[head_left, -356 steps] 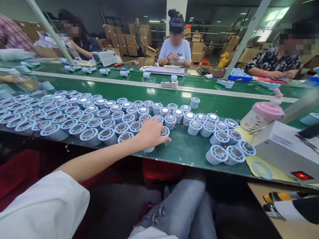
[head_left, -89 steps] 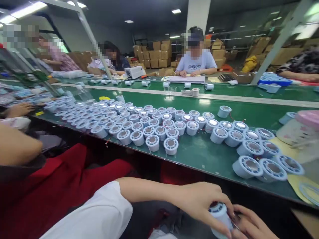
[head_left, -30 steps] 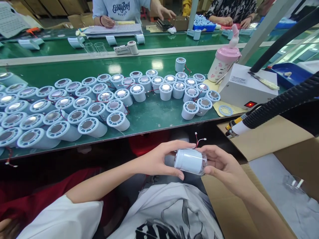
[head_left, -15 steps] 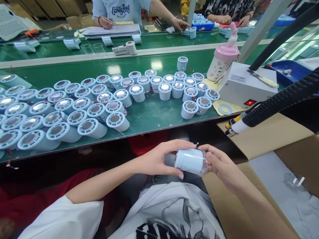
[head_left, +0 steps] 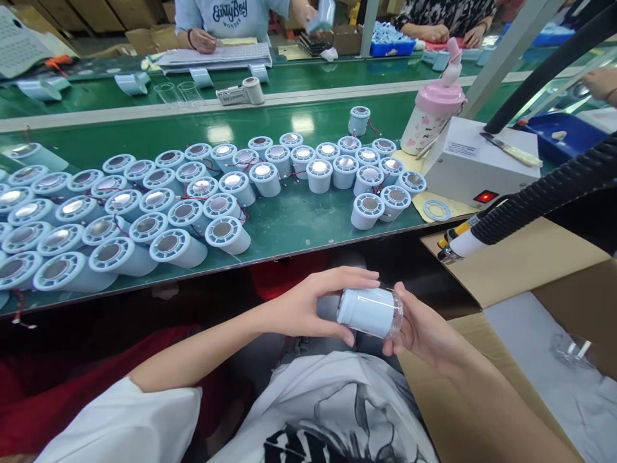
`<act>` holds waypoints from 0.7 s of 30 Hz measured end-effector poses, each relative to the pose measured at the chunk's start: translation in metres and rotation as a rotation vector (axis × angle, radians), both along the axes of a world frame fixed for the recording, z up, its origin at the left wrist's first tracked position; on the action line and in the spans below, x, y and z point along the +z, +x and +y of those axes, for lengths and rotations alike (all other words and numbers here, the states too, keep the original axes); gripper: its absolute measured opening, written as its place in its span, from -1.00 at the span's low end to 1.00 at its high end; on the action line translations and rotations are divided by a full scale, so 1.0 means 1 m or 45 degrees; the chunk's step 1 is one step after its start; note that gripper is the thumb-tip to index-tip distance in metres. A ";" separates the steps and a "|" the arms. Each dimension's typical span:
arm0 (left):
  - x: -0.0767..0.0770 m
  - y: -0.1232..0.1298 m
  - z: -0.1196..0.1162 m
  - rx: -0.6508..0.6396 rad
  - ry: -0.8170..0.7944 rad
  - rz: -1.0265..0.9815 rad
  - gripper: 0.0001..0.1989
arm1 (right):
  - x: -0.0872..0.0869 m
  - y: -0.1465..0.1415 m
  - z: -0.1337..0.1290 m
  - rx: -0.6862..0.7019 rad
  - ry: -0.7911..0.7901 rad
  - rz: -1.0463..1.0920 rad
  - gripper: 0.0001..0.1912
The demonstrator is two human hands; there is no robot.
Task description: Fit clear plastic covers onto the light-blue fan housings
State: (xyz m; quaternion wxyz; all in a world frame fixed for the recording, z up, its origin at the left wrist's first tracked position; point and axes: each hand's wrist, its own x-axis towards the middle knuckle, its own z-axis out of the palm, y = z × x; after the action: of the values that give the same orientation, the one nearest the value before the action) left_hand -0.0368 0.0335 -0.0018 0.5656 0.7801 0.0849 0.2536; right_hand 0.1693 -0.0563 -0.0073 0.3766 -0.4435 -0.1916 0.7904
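The left hand (head_left: 308, 308) holds a blue cylinder (head_left: 368, 312) between half-open fingers; the right hand (head_left: 422, 326) curls its fingers around the clear cover (head_left: 398, 314).

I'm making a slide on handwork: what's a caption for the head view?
Left hand and right hand hold a pale-blue cylinder in clear plastic before a green table bearing similar cylinders.

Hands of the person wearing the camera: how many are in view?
2: the left hand at the left end of the light-blue cylinder, and the right hand at its clear right end. Both are partly hidden.
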 end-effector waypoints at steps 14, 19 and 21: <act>0.008 0.003 -0.015 0.143 -0.238 0.180 -0.39 | -0.004 0.000 -0.005 0.082 0.065 -0.114 -0.40; 0.013 0.004 -0.018 0.145 -0.516 0.254 -0.40 | -0.010 0.009 -0.015 -0.146 0.983 -0.926 -0.61; 0.013 0.005 -0.019 0.126 -0.588 0.255 -0.40 | -0.009 0.013 -0.018 -0.067 1.431 -1.132 -0.36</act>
State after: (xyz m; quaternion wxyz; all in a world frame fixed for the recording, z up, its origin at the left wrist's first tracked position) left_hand -0.0322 0.0150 0.0108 0.7044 0.6465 0.2341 0.1762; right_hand 0.1819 -0.0738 -0.0168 0.4534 -0.4670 -0.6942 0.3073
